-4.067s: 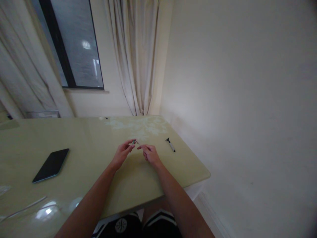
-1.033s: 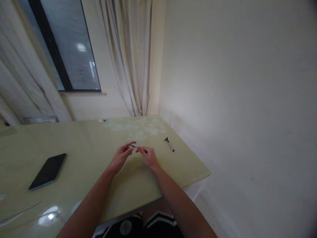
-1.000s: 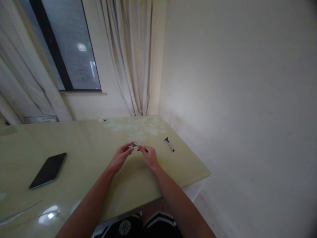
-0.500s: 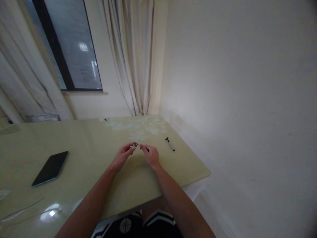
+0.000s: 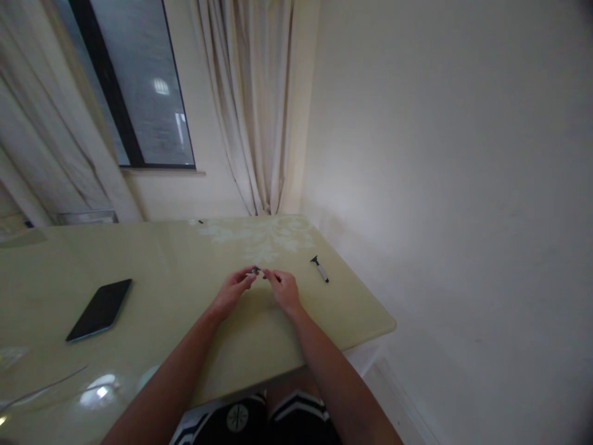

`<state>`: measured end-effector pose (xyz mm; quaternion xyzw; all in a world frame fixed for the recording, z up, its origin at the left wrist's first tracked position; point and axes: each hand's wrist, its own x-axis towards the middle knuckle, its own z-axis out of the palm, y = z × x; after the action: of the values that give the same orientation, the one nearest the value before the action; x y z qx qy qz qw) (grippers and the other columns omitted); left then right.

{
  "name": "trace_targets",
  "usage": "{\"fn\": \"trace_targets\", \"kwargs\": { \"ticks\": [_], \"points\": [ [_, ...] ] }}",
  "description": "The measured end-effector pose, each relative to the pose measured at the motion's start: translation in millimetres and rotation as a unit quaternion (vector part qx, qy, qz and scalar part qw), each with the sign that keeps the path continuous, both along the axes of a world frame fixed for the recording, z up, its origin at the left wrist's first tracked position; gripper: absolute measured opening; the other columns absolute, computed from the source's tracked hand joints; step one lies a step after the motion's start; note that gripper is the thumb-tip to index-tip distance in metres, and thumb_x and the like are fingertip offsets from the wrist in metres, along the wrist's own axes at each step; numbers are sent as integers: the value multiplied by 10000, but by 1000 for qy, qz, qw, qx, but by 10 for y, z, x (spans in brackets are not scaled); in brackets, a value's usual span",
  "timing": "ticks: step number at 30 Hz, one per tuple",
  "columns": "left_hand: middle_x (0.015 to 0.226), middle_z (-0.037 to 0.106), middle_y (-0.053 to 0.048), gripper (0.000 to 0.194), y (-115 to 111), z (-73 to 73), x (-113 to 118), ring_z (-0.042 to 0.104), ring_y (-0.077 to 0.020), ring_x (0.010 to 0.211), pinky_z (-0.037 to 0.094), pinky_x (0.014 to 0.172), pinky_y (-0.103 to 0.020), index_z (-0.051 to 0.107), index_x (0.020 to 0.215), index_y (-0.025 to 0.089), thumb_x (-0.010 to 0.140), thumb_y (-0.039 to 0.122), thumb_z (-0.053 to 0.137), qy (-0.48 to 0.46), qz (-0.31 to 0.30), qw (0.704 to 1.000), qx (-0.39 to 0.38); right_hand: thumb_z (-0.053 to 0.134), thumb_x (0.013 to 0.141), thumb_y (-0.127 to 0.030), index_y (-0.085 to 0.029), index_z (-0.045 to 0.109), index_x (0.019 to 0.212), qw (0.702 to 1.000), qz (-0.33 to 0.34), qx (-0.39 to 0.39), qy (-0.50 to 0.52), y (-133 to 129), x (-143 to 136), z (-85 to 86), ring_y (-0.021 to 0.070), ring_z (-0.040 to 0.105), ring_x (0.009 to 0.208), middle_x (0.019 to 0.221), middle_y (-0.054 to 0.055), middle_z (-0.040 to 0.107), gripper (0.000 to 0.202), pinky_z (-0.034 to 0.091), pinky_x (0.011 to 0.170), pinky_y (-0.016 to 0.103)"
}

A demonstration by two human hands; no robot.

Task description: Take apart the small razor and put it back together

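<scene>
Above the table's near right part, my left hand point(image 5: 234, 289) pinches a small dark object point(image 5: 255, 270) between thumb and fingertips; its details are too small to tell. Close beside it, my right hand point(image 5: 283, 288) has its thumb and forefinger pressed together at the right side of that object, with something thin and dark partly showing at the fingers. What the right hand grips is too small to name. A razor-like tool point(image 5: 320, 269) with a grey handle and black head lies on the table to the right of my right hand.
The pale green table point(image 5: 176, 259) carries a black tablet point(image 5: 99, 310) at the left and a small dark item point(image 5: 201, 221) near its far edge. A thin cable point(image 5: 55, 382) lies front left. A wall point(image 5: 440, 185) borders the right side.
The view has shifted slightly, so the table things appear a little further right. The small object in my left hand looks slightly turned; both hands keep their grip.
</scene>
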<state>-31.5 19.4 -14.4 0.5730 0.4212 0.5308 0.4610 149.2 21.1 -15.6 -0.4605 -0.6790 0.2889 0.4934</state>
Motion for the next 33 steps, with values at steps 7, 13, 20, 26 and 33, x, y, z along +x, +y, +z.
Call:
{"fn": "trace_targets", "kwargs": {
  "ticks": [7,13,20,26,33],
  "points": [
    [891,716,-63,643,0,-6,20,538,-161,741,431,689,-272,786,1121,172,684,643,818,-14,8,1000,-18,477,955,-710,-172,801,803,1000,-10,-7,-3,26,-6,-31,132,470,585,605,-6,531,646,312,578,247],
    [860,696,-45,652,8,-29,29,495,-129,689,416,667,-260,774,1146,165,689,628,825,-47,18,999,-16,493,952,-707,-169,803,794,1000,-6,-21,0,35,-20,-26,124,424,538,555,-21,470,641,270,542,252],
    [887,706,-43,691,21,-50,19,507,-132,701,420,674,-258,777,1136,171,655,664,829,-31,24,999,-35,499,961,-683,-180,807,780,997,-53,-39,-26,-21,-73,7,128,477,558,575,-7,541,617,287,552,252],
    [898,705,-37,691,19,-79,12,492,-121,684,406,659,-244,779,1139,181,637,651,851,-67,26,996,-51,503,965,-667,-175,822,799,999,-8,-46,-28,4,-67,-5,118,454,539,544,-23,498,609,284,552,246],
    [911,696,-40,667,6,-71,6,479,-113,697,419,686,-244,775,1165,180,648,587,882,-107,8,993,-42,487,949,-706,-165,803,781,998,35,-39,27,32,-74,-42,113,410,533,544,-33,440,649,281,542,241]
  ]
}}
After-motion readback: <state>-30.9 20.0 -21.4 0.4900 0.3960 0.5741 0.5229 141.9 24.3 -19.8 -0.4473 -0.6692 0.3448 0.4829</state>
